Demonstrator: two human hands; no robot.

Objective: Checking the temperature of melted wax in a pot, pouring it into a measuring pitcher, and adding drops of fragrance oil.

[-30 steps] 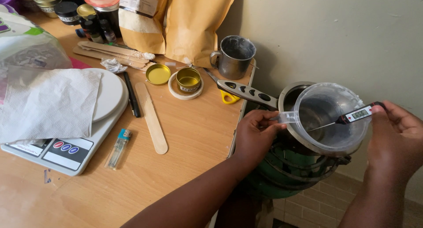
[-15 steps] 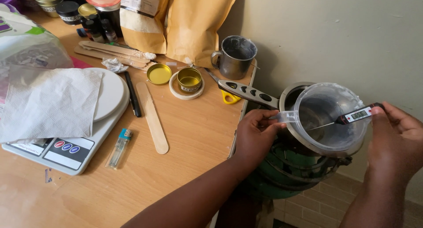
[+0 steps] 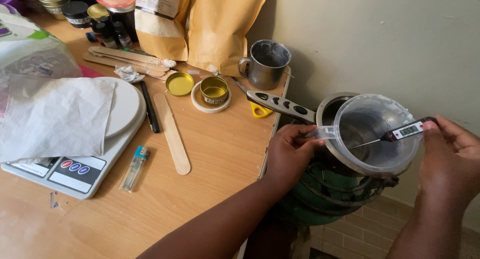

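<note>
My left hand (image 3: 289,153) grips the handle of a clear plastic jug (image 3: 378,134), which sits inside a metal pot (image 3: 332,108) on a green burner (image 3: 325,199) beside the table. My right hand (image 3: 450,156) pinches the black head of a digital probe thermometer (image 3: 407,130). Its thin metal probe slants down into the jug. The pot's long grey handle (image 3: 277,103) reaches back over the table's edge.
On the wooden table (image 3: 210,159) lie a flat wooden stick (image 3: 171,133), a lighter (image 3: 133,167), a white kitchen scale (image 3: 85,154) under a paper towel (image 3: 50,116), an open small tin (image 3: 214,90) with its lid (image 3: 179,83), a metal mug (image 3: 266,63) and brown paper bags (image 3: 220,24).
</note>
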